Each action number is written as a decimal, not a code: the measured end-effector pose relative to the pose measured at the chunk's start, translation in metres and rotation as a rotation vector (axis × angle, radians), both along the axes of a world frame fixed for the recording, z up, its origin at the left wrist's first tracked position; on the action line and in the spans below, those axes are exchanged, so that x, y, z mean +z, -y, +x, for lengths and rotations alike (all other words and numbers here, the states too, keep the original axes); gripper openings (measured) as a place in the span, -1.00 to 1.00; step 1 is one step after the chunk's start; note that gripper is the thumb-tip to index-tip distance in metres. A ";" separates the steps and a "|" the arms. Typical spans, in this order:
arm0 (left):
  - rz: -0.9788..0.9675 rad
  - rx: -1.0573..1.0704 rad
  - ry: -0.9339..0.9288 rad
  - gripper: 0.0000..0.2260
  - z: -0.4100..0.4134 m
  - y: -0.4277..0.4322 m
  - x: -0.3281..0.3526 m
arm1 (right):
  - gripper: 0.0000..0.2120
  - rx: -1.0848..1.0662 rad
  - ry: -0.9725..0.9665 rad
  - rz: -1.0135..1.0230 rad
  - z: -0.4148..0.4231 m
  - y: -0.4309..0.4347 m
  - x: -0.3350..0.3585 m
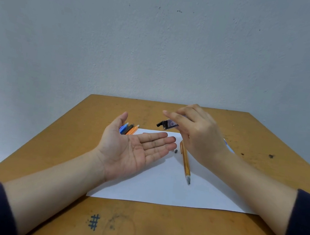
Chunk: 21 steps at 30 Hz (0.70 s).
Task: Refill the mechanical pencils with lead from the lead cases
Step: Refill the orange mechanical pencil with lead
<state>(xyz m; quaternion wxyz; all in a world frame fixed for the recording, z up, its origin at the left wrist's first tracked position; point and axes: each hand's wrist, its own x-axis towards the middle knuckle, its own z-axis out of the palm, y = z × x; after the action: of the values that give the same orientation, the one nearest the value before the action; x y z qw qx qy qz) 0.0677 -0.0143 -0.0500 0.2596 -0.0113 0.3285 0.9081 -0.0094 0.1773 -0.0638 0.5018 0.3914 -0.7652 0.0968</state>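
Near edge: wooden desk (156, 225) w/ a pen-drawn hash mark; dark sleeves at both lower corners. White paper sheet (170, 189) is laid across mid-desk

On the sheet: orange mechanical pencil (185, 161) lies flat, long axis near-to-far w/ slight lean; metal tip is pointed toward the near edge, clip end toward the far side. Small dark cap (175, 151) (prob. its eraser/end cap, judged) is seen just beside the clip end, apart from the barrel. So the barrel looks opened, ready for lead

Left hand (136, 150): held palm-up, fingers spread flat and together-ish, nothing gripped; cupped under the case's mouth

Right hand (200, 134): raised above the sheet, lead case (169, 124) pinched betw. thumb and fingers. Case is tilted, long axis roughly left-right, black lid end pointed left and slightly down, over the left palm's fingertips. Lid seems flipped open; no lead is visible

Step judged: leads being tipped out into the palm. Next move calls for a gentle shake, then a fine pinch on one lead and feeding it into the barrel's rear; breakage is the risk

Farther back: spare pencils (128, 128) (blue, black, orange) are bunched behind the left thumb, tips toward the far-right. Sth pale blue is partly hidden behind the right wrist, can't tell what
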 end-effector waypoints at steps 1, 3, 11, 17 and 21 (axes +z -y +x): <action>-0.002 0.000 0.001 -0.20 0.000 0.000 0.000 | -0.49 -0.002 0.001 -0.002 0.001 0.000 0.001; -0.007 0.002 0.002 -0.21 0.000 0.000 0.000 | -0.49 -0.002 0.001 -0.003 0.000 0.000 0.001; -0.123 0.070 -0.019 -0.40 -0.002 -0.003 0.003 | -0.60 0.001 0.001 0.012 0.001 -0.002 0.001; -0.181 0.094 -0.024 -0.56 -0.002 -0.004 0.004 | -0.65 0.006 0.006 -0.006 0.002 -0.001 0.002; -0.219 0.127 -0.036 -0.69 0.000 -0.006 0.003 | -0.70 0.018 0.007 -0.014 0.004 0.001 0.002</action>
<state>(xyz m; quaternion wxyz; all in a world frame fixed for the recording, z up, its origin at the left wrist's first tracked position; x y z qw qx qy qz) 0.0674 -0.0087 -0.0469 0.1926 -0.0439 0.4290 0.8814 -0.0051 0.1767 -0.0616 0.5012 0.3944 -0.7626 0.1082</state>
